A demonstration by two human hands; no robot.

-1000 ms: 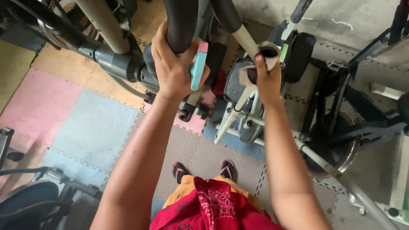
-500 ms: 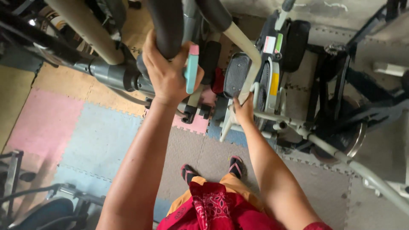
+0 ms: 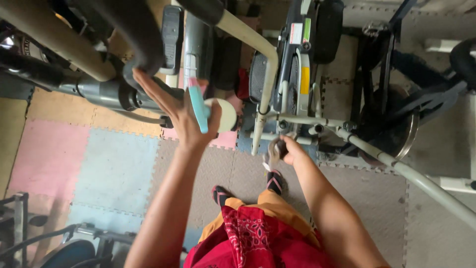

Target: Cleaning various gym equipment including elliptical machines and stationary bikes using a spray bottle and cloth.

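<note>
My left hand (image 3: 181,116) is raised in front of me and holds a white spray bottle (image 3: 220,115) with a teal trigger. Its fingertips reach up to the end of a black padded handlebar (image 3: 134,34). My right hand (image 3: 292,149) is lower, near the cream frame tube (image 3: 265,84) of the exercise machine. It is closed on a small greyish cloth (image 3: 271,158) that hangs from the fist. My feet in dark sandals (image 3: 273,182) stand on the grey mat below.
Pink (image 3: 42,159), blue (image 3: 116,171) and grey foam puzzle mats cover the floor. A second exercise machine with a black seat pad (image 3: 325,30) and a metal flywheel (image 3: 404,134) stands at the right. A long cream bar (image 3: 416,178) slants across the lower right. Dark equipment (image 3: 29,238) sits at the bottom left.
My left hand has let go of the black handlebar and now only reaches toward it with the bottle. My right hand has dropped from the upper grip to the lower frame, cloth in hand.
</note>
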